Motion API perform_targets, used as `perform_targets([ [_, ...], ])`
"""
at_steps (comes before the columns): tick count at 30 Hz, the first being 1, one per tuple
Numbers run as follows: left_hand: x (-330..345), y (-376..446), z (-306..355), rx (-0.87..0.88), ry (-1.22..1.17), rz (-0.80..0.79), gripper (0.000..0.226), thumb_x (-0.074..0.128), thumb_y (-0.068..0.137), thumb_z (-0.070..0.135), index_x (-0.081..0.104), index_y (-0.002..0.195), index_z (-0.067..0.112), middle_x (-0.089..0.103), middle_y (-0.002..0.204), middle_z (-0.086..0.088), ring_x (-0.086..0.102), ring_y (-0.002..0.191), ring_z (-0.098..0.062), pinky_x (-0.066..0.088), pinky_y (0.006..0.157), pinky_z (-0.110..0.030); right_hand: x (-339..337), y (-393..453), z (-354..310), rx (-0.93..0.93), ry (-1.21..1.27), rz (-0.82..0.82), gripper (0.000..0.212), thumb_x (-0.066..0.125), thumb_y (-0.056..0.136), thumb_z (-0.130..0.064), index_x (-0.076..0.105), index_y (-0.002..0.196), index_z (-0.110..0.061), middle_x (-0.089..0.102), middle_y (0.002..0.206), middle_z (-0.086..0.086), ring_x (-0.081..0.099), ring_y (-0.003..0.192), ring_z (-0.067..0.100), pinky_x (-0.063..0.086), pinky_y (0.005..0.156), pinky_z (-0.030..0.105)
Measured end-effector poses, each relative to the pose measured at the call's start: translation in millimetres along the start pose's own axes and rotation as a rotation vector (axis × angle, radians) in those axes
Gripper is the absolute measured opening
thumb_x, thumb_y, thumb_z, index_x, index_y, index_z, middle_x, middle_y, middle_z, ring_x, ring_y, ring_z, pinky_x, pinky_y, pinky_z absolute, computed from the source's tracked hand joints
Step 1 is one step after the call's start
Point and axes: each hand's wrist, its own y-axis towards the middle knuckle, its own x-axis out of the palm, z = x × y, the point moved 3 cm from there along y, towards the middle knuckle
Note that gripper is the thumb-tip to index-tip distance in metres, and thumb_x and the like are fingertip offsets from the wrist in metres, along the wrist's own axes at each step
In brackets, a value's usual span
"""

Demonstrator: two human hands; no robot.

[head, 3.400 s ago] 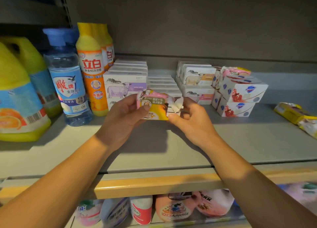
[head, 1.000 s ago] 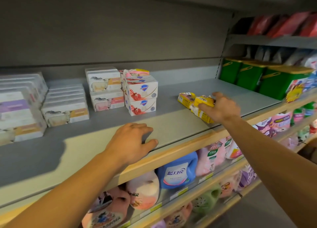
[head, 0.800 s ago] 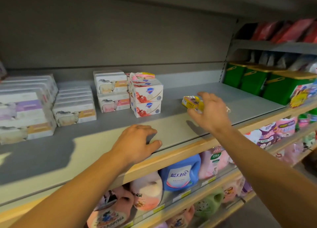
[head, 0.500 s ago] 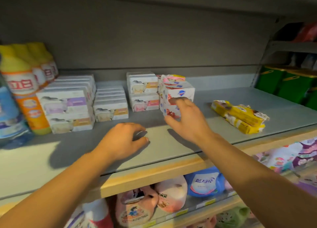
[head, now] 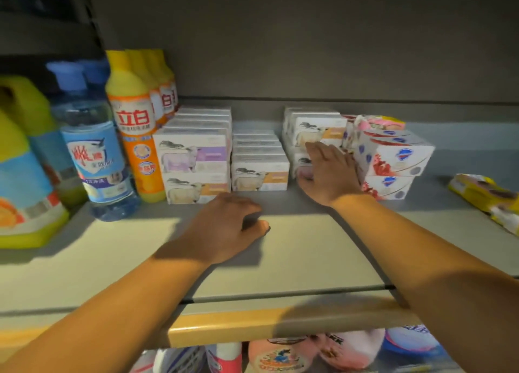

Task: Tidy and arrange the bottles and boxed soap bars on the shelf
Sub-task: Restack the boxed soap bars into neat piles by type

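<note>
Soap boxes (head: 259,173), white cartons printed with a sheep and a purple, orange or pink band, stand in stacked rows along the back of a grey shelf (head: 280,249). The right hand (head: 328,173) lies with straight fingers against the front of one two-high stack (head: 314,131), beside red-and-white boxes (head: 393,159) bearing a blue shield logo. The left hand (head: 224,229) rests loosely curled on the shelf, grasping nothing. At left, an orange bottle (head: 134,125) reads "立白".
</note>
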Motion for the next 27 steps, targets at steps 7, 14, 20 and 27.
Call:
perform_targets([
  [7, 6.0, 0.4, -7.0, -0.001, -0.009, 0.018, 0.035, 0.059, 0.093, 0.044, 0.071, 0.11, 0.016, 0.072, 0.109, 0.0, 0.061, 0.106, -0.022, 0.043, 0.095, -0.029, -5.0, -2.1, -5.7, -0.014, -0.259, 0.142, 0.062, 0.058, 0.091, -0.039, 0.037, 0.146, -0.017, 0.038, 0.136, 0.012, 0.033, 0.126, 0.04, 0.026, 0.109, 0.053],
  [14, 3.8, -2.2, -6.8, -0.044, -0.031, 0.008, 0.041, 0.058, 0.092, 0.048, 0.071, 0.113, 0.015, 0.072, 0.113, -0.002, 0.06, 0.112, -0.024, 0.043, 0.096, -0.032, -22.6, -16.3, -7.1, -0.051, -0.153, 0.147, 0.05, 0.06, 0.091, -0.019, 0.046, 0.139, -0.02, 0.053, 0.137, 0.008, 0.043, 0.129, 0.032, 0.016, 0.118, 0.043],
  [20, -4.6, -4.4, -5.8, -0.121, -0.255, 0.158, 0.043, 0.069, 0.09, 0.031, 0.061, 0.129, 0.016, 0.068, 0.122, 0.0, 0.063, 0.112, -0.017, 0.042, 0.091, -0.017, -65.2, -50.0, -11.5, -0.062, 0.369, 0.11, 0.047, 0.066, 0.091, -0.021, 0.055, 0.137, -0.023, 0.057, 0.136, 0.007, 0.05, 0.125, 0.026, 0.036, 0.109, 0.033],
  [27, -19.9, -10.0, -2.3, -0.11, -0.787, 0.176, 0.023, 0.069, 0.088, 0.027, 0.068, 0.11, 0.023, 0.076, 0.101, 0.006, 0.071, 0.096, -0.007, 0.055, 0.087, -0.028, -60.1, -74.8, -61.8, -0.188, 0.777, -0.135, 0.038, 0.074, 0.079, -0.016, 0.064, 0.111, -0.033, 0.067, 0.106, -0.017, 0.062, 0.103, -0.004, 0.049, 0.089, 0.015],
])
